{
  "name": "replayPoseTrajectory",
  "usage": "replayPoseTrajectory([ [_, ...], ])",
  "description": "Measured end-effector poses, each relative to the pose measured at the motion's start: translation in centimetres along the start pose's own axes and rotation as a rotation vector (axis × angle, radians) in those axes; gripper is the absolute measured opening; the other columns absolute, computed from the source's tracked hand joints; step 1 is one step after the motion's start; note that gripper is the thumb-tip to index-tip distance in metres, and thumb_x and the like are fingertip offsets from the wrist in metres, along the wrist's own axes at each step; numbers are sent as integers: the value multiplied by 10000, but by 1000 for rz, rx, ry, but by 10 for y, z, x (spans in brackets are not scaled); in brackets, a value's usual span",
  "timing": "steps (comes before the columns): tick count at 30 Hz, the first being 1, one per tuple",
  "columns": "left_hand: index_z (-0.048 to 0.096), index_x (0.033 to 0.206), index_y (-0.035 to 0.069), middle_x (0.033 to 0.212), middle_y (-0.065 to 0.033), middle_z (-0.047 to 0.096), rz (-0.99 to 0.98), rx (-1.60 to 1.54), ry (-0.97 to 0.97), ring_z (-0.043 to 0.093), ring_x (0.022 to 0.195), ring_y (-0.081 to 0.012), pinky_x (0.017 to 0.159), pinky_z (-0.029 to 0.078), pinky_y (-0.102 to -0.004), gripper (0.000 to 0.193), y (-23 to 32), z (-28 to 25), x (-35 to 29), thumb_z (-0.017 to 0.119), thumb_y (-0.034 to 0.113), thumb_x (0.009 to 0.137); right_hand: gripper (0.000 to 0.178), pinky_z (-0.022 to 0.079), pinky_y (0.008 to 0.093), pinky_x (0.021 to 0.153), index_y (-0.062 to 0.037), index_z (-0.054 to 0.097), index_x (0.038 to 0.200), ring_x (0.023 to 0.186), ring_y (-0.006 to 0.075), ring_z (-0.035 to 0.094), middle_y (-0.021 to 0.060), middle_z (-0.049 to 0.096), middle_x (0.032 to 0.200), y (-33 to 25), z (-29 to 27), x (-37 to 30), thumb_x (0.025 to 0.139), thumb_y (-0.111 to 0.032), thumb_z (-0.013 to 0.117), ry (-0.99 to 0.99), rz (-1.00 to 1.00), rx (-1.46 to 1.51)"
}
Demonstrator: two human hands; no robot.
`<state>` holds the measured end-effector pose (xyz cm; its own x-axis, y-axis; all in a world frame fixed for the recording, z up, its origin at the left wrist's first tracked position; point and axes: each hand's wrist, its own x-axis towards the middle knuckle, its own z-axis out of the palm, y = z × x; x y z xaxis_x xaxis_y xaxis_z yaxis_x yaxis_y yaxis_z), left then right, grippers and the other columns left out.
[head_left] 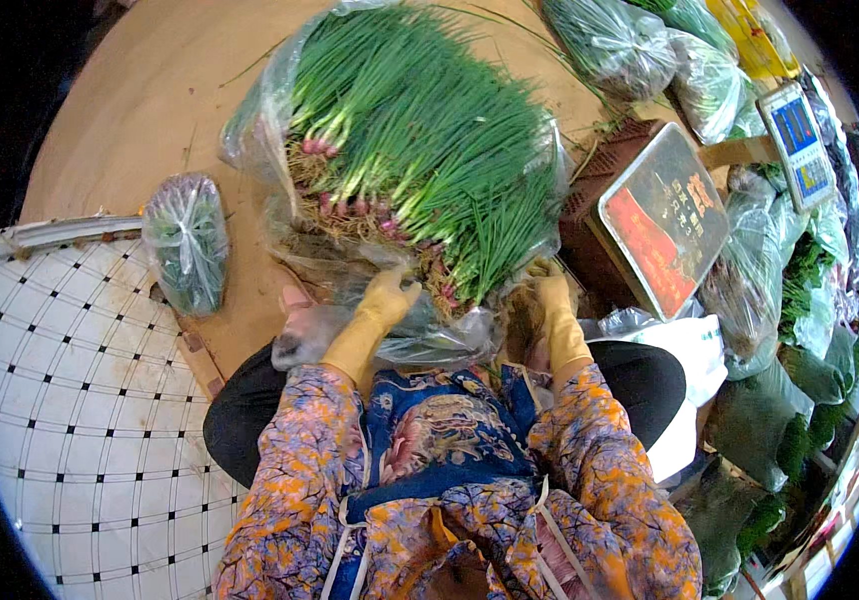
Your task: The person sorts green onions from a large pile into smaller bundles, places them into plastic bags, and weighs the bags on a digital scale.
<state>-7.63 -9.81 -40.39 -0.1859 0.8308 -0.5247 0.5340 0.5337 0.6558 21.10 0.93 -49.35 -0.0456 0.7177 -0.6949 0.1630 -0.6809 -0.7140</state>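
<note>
A large heap of spring onions (430,140) with reddish bulbs and dirty roots lies in a clear plastic bag (260,130) that is spread wide in front of me. Yellow rubber gloves cover both my hands. My left hand (387,298) is at the bag's near edge, just left of the nearest bulbs, its fingers curled on the film. Across from it, my right hand (550,284) has its fingers bent around the bag's near right edge. The fingertips of both are partly hidden. Loose film hangs between my wrists, over my lap.
A platform scale (665,215) on a brown crate stands at the right, its display (798,145) beyond. Bagged greens (750,270) crowd the right side. At left, a tied bag of greens (187,243) lies beside white tiles (90,400). Brown sheeting (170,90) covers the floor.
</note>
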Motion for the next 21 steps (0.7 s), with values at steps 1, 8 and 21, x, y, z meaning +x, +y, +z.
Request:
replayPoseTrajectory([
  [1, 519, 1082, 17, 1075, -206, 529, 72, 59, -26, 502, 999, -324, 862, 386, -347, 484, 20, 30, 16, 582, 327, 716, 352, 474, 285, 607, -63, 474, 1106, 744, 214, 579, 99, 578, 974, 40, -53, 21, 756, -72, 508, 132, -225, -131],
  [8, 403, 1189, -23, 1146, -217, 478, -185, -288, -58, 460, 1064, -322, 912, 343, -363, 655, -15, 86, 38, 644, 325, 690, 727, 406, 300, 817, 70, 391, 1175, 951, 261, 530, 185, 548, 1043, 38, 58, -46, 670, -364, 683, -32, 84, -387],
  [21, 339, 1217, -70, 1095, -175, 497, -412, -714, -230, 497, 966, -234, 824, 389, -289, 688, -9, 107, 76, 683, 224, 697, 521, 435, 279, 718, 19, 509, 1062, 805, 173, 531, 86, 570, 936, -24, 45, -11, 753, -388, 614, -330, 247, -14],
])
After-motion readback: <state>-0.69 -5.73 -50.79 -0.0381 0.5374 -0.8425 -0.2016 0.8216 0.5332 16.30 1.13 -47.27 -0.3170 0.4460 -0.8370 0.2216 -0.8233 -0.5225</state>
